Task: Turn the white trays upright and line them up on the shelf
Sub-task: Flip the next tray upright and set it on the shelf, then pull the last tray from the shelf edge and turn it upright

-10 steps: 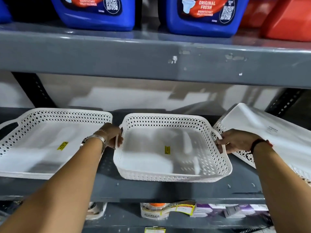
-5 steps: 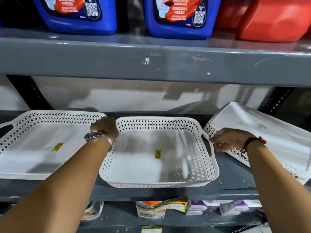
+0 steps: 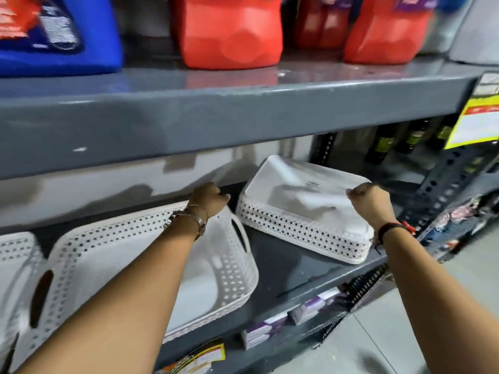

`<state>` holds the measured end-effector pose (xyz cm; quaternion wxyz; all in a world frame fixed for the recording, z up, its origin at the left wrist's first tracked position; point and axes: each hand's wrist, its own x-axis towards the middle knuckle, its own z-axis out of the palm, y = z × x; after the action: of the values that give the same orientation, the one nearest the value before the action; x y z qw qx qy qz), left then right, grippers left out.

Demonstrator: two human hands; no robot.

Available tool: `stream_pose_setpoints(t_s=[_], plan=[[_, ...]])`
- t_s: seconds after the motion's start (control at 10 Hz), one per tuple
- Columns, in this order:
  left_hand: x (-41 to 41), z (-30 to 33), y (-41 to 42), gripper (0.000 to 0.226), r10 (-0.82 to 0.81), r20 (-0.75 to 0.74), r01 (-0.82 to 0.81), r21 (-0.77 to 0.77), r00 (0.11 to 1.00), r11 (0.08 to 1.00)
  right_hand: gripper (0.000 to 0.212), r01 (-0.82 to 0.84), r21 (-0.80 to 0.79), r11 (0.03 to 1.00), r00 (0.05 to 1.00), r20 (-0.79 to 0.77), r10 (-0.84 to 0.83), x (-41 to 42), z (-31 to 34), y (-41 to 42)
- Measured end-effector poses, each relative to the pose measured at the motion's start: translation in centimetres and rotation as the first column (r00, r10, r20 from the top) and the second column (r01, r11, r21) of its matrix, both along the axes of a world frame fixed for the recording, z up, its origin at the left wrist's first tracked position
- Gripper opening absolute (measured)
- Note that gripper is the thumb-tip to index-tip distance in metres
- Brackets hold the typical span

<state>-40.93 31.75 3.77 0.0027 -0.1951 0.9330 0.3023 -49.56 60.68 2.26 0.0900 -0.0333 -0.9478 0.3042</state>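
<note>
An upside-down white lattice tray [image 3: 305, 203] lies askew at the right end of the grey shelf [image 3: 283, 265], its flat bottom facing up. My right hand [image 3: 370, 202] is over its right end with curled fingers; whether it grips the tray is unclear. My left hand [image 3: 209, 199] hovers by the tray's left end, above the far right corner of an upright white tray [image 3: 224, 271], holding nothing. A second upright tray [image 3: 13, 255] shows at the far left edge.
The upper shelf [image 3: 216, 117] hangs low over the trays, carrying red jugs [image 3: 232, 33] and a blue jug [image 3: 89, 36]. A perforated upright post [image 3: 442, 184] and a yellow price tag [image 3: 475, 117] stand at right. Small boxes [image 3: 305, 311] sit on the shelf below.
Both hands let go of the middle upright tray and moved right to the upside-down tray. The view swung right, so the leftmost tray is nearly out of frame.
</note>
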Motion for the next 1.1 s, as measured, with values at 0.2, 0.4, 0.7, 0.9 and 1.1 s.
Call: stream_pose_setpoints(t_s=[0.2, 0.4, 0.7, 0.9, 1.1], plan=[[-6.7, -1.5, 3.9, 0.053, 0.045, -0.081, -0.039, 0.07, 0.996, 0.997, 0.06, 0.108, -0.109, 0.988, 0.975, 0.205, -0.084, -3.7, -2.0, 4.2], [-12.0, -3.8, 5.2, 0.067, 0.175, -0.003, -0.175, 0.001, 0.984, 0.985, 0.098, 0.223, -0.35, 0.91, 0.878, 0.477, -0.032, -7.8, -6.4, 7.1], [-14.8, -6.3, 5.8, 0.085, 0.296, 0.139, -0.322, 0.25, 0.945, 0.913, 0.088, 0.245, -0.563, 0.789, 0.842, 0.527, 0.115, -11.2, -10.0, 9.7], [-14.4, -6.3, 4.5, 0.111, 0.482, 0.149, -0.456, 0.64, 0.864, 0.619, 0.042, 0.095, -0.659, 0.746, 0.91, 0.362, 0.203, -11.2, -5.0, 9.2], [-12.1, -1.7, 4.5, 0.082, 0.527, -0.099, -0.102, 0.935, 0.844, 0.339, 0.023, -0.019, -0.887, 0.46, 0.985, 0.063, 0.162, -12.9, 0.6, 9.2]])
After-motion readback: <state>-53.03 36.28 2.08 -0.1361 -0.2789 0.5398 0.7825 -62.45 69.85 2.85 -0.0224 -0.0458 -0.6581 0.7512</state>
